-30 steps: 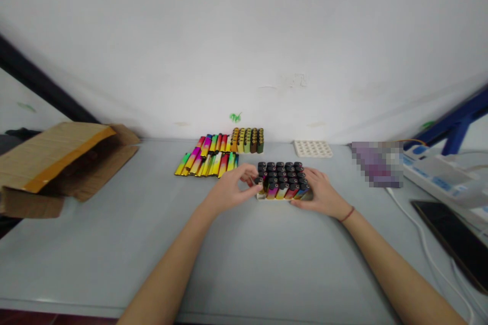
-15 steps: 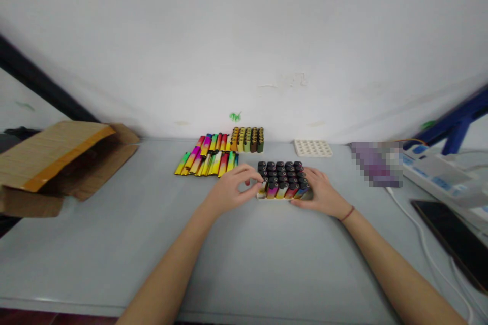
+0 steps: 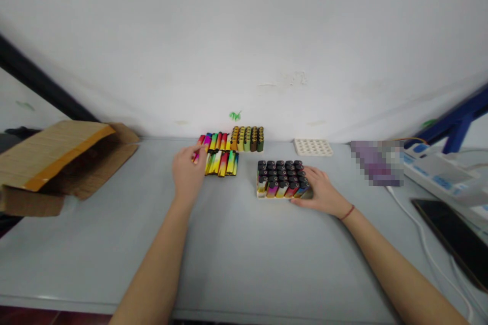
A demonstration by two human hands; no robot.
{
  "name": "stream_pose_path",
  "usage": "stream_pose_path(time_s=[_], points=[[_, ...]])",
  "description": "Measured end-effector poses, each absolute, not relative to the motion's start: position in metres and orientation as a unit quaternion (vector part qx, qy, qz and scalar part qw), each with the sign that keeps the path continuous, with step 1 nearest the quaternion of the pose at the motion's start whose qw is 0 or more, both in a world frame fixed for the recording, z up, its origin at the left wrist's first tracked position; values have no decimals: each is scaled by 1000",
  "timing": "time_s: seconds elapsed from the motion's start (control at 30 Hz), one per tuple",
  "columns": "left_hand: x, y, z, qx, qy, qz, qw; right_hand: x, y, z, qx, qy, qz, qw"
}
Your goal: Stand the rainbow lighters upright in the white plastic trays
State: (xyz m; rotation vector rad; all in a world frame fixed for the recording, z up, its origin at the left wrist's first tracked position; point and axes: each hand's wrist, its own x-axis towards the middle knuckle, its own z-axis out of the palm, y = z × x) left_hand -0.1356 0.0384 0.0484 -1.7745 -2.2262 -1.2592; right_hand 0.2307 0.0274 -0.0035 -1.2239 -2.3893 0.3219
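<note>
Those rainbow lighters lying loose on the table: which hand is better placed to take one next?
The left, probably: the left hand is down at the loose lighters, while the right hand rests against the packed tray, further off.

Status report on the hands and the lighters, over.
Left hand pinching a lighter at the loose rows. Right hand against the lighter-filled white tray. Cardboard box off left, not touching either hand.

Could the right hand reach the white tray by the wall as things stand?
Probably yes: the right hand rests beside the upright lighters, which lie left of its path to the white tray.
</note>
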Motion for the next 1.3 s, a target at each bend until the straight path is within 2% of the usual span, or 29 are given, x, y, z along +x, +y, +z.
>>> stream_pose_path(time_s=[0.1,0.23,0.37,0.8,0.97,1.03,1.13,1.23,1.3], points=[[-161,42,42,-520,-787,-327,51,231,27,-3,-440,-864,116,217],[-167,40,36,-482,-841,-244,11,230,27,-2,-442,-862,117,218],[-158,38,40,-474,-854,-213,-11,229,27,-2,-443,-862,119,215],[-155,41,41,-471,-848,-240,-28,231,28,-4,-443,-863,116,215],[-155,45,39,-445,-795,-411,-21,231,28,-4,-444,-862,115,216],[-148,47,39,-429,-744,-505,-81,231,28,-4,-443,-862,117,216],[-128,47,40,-392,-641,-613,-244,231,27,-3,-444,-861,119,216],[-103,44,44,-364,-552,-629,-409,230,27,-3,-444,-861,118,216],[-89,40,46,-353,-517,-618,-476,230,27,-4,-445,-862,115,215]])
